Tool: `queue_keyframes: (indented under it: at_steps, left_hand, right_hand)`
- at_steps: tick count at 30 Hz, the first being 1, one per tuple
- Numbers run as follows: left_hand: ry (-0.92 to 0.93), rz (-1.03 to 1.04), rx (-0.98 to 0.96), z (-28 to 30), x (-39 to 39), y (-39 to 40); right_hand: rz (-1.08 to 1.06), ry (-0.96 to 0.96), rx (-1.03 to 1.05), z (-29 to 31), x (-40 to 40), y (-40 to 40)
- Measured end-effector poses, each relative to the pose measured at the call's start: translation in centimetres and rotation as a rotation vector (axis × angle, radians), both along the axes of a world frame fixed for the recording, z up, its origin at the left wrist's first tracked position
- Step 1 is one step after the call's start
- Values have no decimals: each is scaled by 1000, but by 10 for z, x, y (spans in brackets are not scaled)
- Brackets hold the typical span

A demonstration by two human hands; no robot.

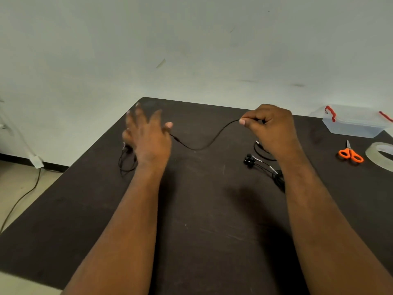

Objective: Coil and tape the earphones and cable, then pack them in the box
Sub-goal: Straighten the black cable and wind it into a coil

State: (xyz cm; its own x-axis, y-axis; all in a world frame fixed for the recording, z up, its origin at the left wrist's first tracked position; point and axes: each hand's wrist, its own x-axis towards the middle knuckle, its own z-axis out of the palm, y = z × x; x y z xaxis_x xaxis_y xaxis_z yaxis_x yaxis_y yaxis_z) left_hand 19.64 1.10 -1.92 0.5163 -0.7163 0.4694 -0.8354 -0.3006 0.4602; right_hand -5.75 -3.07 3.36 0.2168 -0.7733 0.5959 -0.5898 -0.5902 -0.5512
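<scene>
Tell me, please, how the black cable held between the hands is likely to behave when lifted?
Probably floppy: the black cable sags in a curve between the left hand and right hand. Likely light, since a fingertip pinch holds it. Its loose end may tangle.

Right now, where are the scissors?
In the head view, the orange-handled scissors lie on the table's far right, between the tape roll and the right hand.

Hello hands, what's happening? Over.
Right hand pinching black cable. Left hand spread open, blurred. Box shut, far right. Nothing blocking.
</scene>
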Motion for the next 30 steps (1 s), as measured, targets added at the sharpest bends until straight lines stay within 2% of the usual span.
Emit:
queue_keyframes:
  at_steps: [1,3,6,8,9,12,16,20,22,23,24,26,27,28,29,30]
  left_hand:
    - [-35,-84,-29,4,-20,1]
    - [63,-347,-99,8,-67,5]
    - [476,-651,-227,4,-102,16]
    - [769,-732,-323,6,-98,20]
    - [802,-742,-333,7,-94,19]
    - [764,-691,-327,10,-79,14]
    - [956,-319,-556,5,-30,2]
    - [1002,-71,-678,-2,8,-2]
    - [981,11,-667,-7,8,-2]
    - [908,68,-608,-9,5,-1]
    - [755,127,-500,-10,-1,2]
    - [278,137,-322,-6,-20,8]
    - [75,39,-369,-1,-33,10]
    - [-32,-137,-472,3,-49,10]
    - [-22,-346,-555,5,-65,10]
    - [77,-527,-578,4,-82,12]
  right_hand:
    - [18,14,1,1,4,2]
    - [72,71,-8,1,15,7]
    - [136,178,-17,1,25,12]
    - [168,204,6,2,25,12]
    - [190,198,34,2,24,12]
    - [217,120,99,2,17,12]
    - [51,-69,69,7,-15,5]
    - [6,-49,-22,8,-28,4]
    - [9,2,-63,7,-19,5]
    - [13,18,-87,6,-15,5]
    - [17,25,-105,7,-11,5]
    - [27,45,-127,9,-7,4]
    - [34,76,-135,10,-4,5]
    - [47,116,-143,9,0,6]
    - [65,157,-157,9,5,8]
    - [89,194,-176,8,11,11]
